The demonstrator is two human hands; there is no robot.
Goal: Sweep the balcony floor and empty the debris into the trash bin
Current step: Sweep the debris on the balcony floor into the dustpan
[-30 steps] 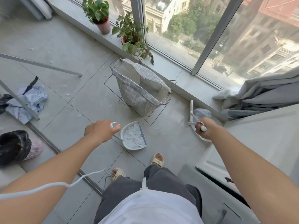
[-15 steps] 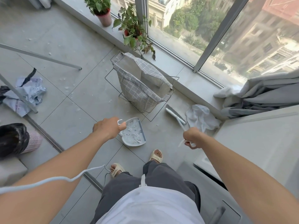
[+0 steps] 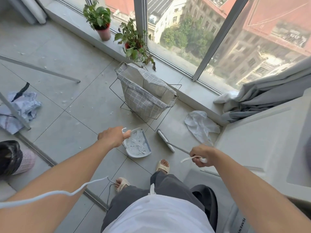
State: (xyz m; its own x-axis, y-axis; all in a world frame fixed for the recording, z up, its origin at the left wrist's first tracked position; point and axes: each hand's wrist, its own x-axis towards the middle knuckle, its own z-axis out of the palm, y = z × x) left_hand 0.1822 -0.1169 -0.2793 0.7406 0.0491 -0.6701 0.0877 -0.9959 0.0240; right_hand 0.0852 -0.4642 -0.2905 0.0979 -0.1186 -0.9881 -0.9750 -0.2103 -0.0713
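The person stands on the grey tiled balcony floor, mid-sweep. The left hand has its grip clenched round the thin white handle of a pale blue plastic dustpan, which sits flat on the tiles just ahead of the feet and is already heaped with crumpled white scraps. The right hand grips the white end of a slim grey long-handled broom, whose narrow oblong head rests on the floor just beside the pan's open edge.

To my eye the gathering is partly done: small white flecks lie scattered over the tiles further left, well apart from the pan. The next move looks like either drawing those bits in with the broom, or carrying the full pan to the pink mesh trash bin with a glossy black liner at the far left. Carrying calls for keeping the shallow pan level, since the scraps look light and loose.

A grey checked fabric hamper on a thin wire frame stands beyond the pan, soft and sagging; a filmy white plastic bag lies crumpled near the sill.
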